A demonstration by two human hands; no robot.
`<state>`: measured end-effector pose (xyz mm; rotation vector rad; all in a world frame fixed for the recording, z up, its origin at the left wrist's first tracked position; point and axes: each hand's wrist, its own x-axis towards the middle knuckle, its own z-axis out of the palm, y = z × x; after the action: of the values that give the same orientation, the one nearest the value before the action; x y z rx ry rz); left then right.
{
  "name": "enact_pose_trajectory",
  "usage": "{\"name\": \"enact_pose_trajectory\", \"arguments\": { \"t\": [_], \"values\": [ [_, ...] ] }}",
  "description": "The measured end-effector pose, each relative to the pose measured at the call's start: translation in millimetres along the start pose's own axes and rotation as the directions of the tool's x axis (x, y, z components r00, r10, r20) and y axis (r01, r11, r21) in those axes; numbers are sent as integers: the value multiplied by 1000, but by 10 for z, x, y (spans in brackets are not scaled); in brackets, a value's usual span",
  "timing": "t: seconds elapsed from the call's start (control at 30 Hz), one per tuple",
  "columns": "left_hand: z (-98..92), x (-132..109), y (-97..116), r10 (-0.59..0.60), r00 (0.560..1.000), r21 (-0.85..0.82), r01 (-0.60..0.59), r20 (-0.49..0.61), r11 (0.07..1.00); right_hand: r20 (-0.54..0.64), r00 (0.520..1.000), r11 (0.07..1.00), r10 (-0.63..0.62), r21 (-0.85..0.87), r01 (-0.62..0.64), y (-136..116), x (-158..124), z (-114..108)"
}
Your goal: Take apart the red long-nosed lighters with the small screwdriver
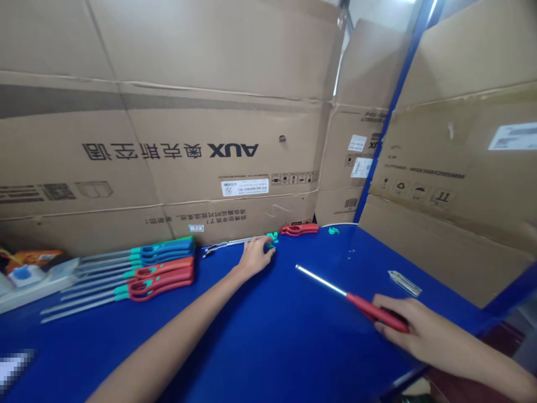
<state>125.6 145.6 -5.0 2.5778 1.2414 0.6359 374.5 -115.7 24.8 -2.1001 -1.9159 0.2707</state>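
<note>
Over the blue tabletop we note both bare hands out.

Right hand: near the front right edge, its grip closed around the red handle of a red-handled tool. The tool's thin metal shaft points up and left, low over the surface or lying on it; we cannot tell which.

Left hand: stretched to the back of the tabletop, fingertips curled onto a small green piece. We cannot tell whether the grip is pinching the piece or only touching it. The green piece sits at the right end of a metal rod lying along the back edge.

Just right of that hand: a red handle part against the cardboard, then a green scrap a little further right.

Left side: a row of finished tools lying side by side, shafts pointing left, blue and teal handles behind, red ones in front.

A small flat metal piece lies near the right hand, apart from it.

Far left: an orange packet and a white box.

Cardboard boxes wall in the back and right.
</note>
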Motion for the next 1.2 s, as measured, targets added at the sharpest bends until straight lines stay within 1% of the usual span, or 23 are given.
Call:
{"name": "enact_pose_trajectory", "arguments": {
  "t": [0.07,0.1,0.17,0.23,0.3,0.4,0.47,0.53,0.57,0.6,0.63,0.67,0.7,0.73,0.8,0.83,0.9,0.97,1.07,1.2],
  "values": [
    [116,249,32,-65,997,20,66,-42,998,134,991,999,-22,-33,27,-68,11,9],
    [145,315,22,-83,995,25,84,-59,996,168,985,998,-26,-54,35,-80,3,6],
    [160,349,-42,-104,991,19,106,-83,994,180,983,997,-17,-76,31,-86,-19,-12],
    [130,291,-133,-113,989,-9,113,-97,994,191,982,997,-9,-75,24,-101,-26,-37],
    [58,178,-213,-109,989,-55,104,-97,993,180,984,997,-9,-75,22,-151,4,-57],
    [-133,-91,-257,-69,993,-129,57,-91,990,178,983,997,-40,-62,52,-314,135,-51],
    [-299,-356,-228,-28,994,-157,11,-101,987,189,976,992,-110,-37,119,-483,277,-9],
    [-457,-682,-173,32,994,-168,-49,-103,985,183,959,974,-219,-13,225,-702,458,70],
    [-520,-854,-145,84,992,-168,-98,-93,981,176,944,959,-277,-3,282,-829,559,122],
    [-567,-1021,-122,200,978,-134,-205,-50,969,169,926,940,-337,5,341,-965,664,180],
    [-598,-1174,-110,286,958,-78,-286,-2,955,169,904,918,-393,16,396,-1107,770,240],
    [-615,-1307,-110,313,950,-14,-312,25,950,183,876,893,-446,31,448,-1249,876,299],
    [-620,-1415,-125,314,948,32,-316,56,948,217,842,867,-494,50,496,-1385,976,354],
    [-619,-1496,-154,291,953,58,-297,83,953,262,804,843,-533,78,533,-1508,1069,403],
    [-617,-1583,-239,239,962,75,-250,132,965,333,737,806,-587,154,572,-1693,1221,482],
    [-620,-1598,-286,219,963,84,-234,155,969,337,724,797,-602,190,574,-1748,1276,515],
    [-633,-1594,-366,204,961,131,-230,188,964,272,738,786,-617,237,570,-1782,1334,579],
    [-645,-1578,-412,205,957,184,-244,206,952,185,748,768,-637,240,594,-1745,1334,650],
    [-652,-1580,-434,201,957,167,-237,208,957,127,716,725,-686,204,658,-1656,1273,770],
    [-658,-1612,-461,159,968,40,-170,196,985,80,682,684,-727,165,710,-1612,1208,893]
  ]
}}
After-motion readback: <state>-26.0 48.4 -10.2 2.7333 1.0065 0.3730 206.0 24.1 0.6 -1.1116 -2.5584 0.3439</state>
